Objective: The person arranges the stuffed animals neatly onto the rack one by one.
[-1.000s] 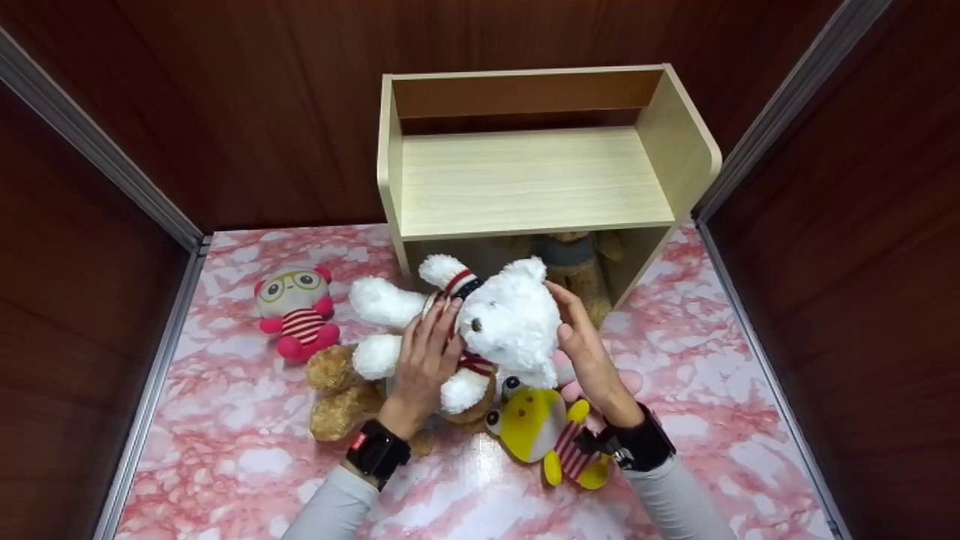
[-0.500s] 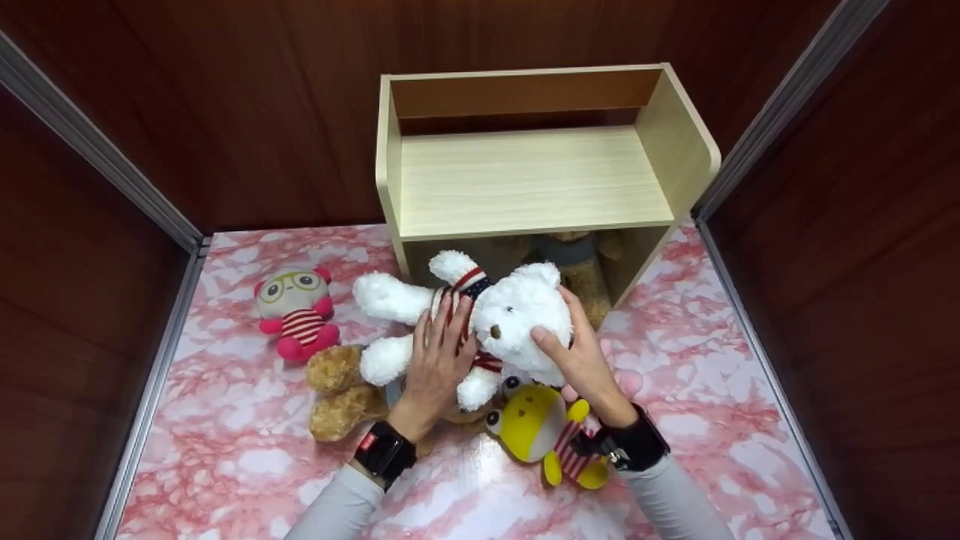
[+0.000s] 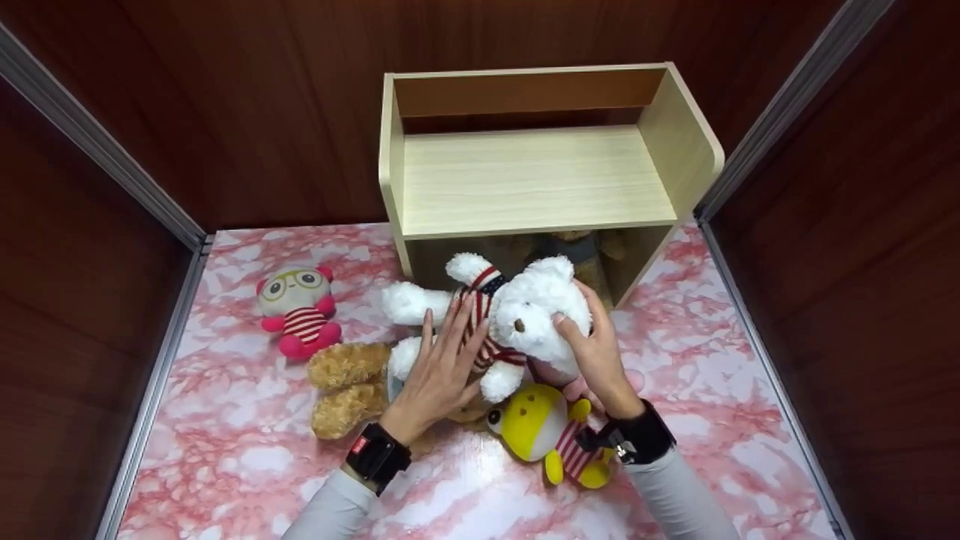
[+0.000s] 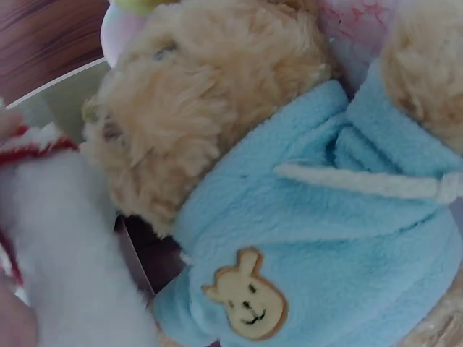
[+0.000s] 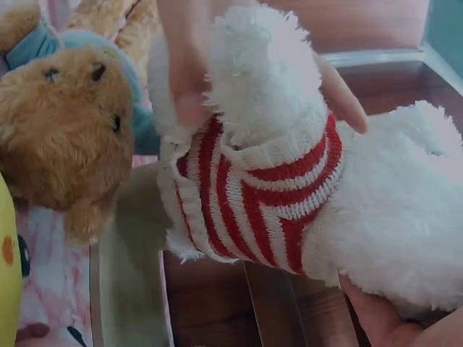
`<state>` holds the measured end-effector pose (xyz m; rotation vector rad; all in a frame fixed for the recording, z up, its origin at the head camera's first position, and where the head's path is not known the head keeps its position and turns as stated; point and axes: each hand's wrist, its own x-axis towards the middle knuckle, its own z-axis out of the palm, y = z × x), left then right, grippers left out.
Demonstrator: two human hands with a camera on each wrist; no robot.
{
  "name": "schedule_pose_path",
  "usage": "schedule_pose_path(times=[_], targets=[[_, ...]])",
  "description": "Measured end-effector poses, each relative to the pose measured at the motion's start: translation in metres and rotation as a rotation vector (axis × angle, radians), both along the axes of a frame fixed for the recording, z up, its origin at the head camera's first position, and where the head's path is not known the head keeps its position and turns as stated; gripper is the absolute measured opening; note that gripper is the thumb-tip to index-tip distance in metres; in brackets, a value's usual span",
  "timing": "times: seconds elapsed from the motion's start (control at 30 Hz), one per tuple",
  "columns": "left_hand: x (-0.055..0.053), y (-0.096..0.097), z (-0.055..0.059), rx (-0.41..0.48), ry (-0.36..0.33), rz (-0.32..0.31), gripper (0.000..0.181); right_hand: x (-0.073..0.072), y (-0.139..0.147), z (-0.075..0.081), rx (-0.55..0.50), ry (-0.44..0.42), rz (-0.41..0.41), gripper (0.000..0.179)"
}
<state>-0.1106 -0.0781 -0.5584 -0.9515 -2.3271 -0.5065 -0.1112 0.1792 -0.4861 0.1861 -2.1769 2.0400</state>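
Observation:
A white teddy bear (image 3: 544, 311) in a red-striped sweater lies sideways between both hands, close in front of the shelf's lower opening. My left hand (image 3: 442, 367) grips its body, fingers spread across the sweater. At the head, my right hand (image 3: 600, 367) holds on with the thumb over the face and fingers behind. The right wrist view shows the striped sweater (image 5: 275, 195) up close, with left-hand fingers on either side of one arm. Beneath lies a brown teddy bear (image 3: 349, 382) in a light blue hoodie (image 4: 304, 238), mostly hidden in the head view.
A pale wooden shelf (image 3: 540, 180) stands at the back; another brown bear (image 3: 577, 251) sits in its lower compartment. A pink panda toy (image 3: 304, 307) lies left. A yellow big-eyed plush (image 3: 532, 424) lies near the right wrist, a pink plush (image 3: 634, 381) behind it. Dark panels surround the marbled floor.
Both hands have moved the white bear to the right, and its face has turned upward. My right thumb has come over the face. The other toys stay in place.

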Motion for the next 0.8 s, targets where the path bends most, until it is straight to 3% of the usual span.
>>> schedule_pose_path(times=[0.27, 0.47, 0.6, 0.7, 0.8], targets=[[-0.007, -0.010, 0.016, 0.189, -0.120, 0.068, 0.084, -0.010, 0.018, 0.003, 0.012, 0.011, -0.057, 0.055], [-0.013, -0.015, 0.025, 0.285, -0.164, 0.122, 0.079, -0.015, 0.028, 0.006, 0.032, 0.012, -0.026, 0.055], [-0.017, -0.015, 0.031, 0.314, -0.196, 0.124, 0.077, -0.020, 0.033, 0.010, 0.019, 0.035, 0.014, 0.055], [-0.018, -0.014, 0.034, 0.321, -0.298, 0.103, 0.082, -0.022, 0.035, 0.014, 0.005, 0.058, 0.058, 0.054], [-0.019, -0.012, 0.036, 0.346, -0.473, 0.076, 0.090, -0.026, 0.036, 0.017, 0.001, 0.072, 0.096, 0.054]])
